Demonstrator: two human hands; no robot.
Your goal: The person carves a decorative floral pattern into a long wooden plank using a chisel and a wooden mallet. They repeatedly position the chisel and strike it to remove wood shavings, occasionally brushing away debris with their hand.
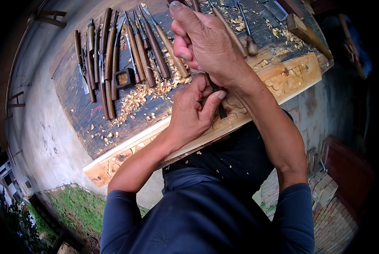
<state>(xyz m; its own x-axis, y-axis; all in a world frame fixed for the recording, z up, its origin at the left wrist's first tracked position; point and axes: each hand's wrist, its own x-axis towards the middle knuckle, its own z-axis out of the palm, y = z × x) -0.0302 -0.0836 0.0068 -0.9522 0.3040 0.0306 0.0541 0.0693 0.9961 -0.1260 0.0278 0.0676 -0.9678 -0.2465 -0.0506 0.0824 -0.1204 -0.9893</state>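
A long pale wooden board (297, 76) with carved relief lies slantwise along the near edge of the table. My left hand (192, 108) rests on its middle, thumb and fingers closed round the shaft of a carving chisel (222, 111). The chisel's dark blade points down at the carved face. Just above, my right hand (210, 44) is closed in a fist with the thumb uppermost, wrapped round the upper part of the same chisel. Most of the handle is hidden inside that fist.
Several wooden-handled chisels (140, 53) lie in a row on the dark worktable (77, 116), beside a small dark square box (125, 78). Wood shavings (138, 99) are scattered nearby. A wooden mallet (306, 34) lies at the far right, near flat dark stones (275, 10).
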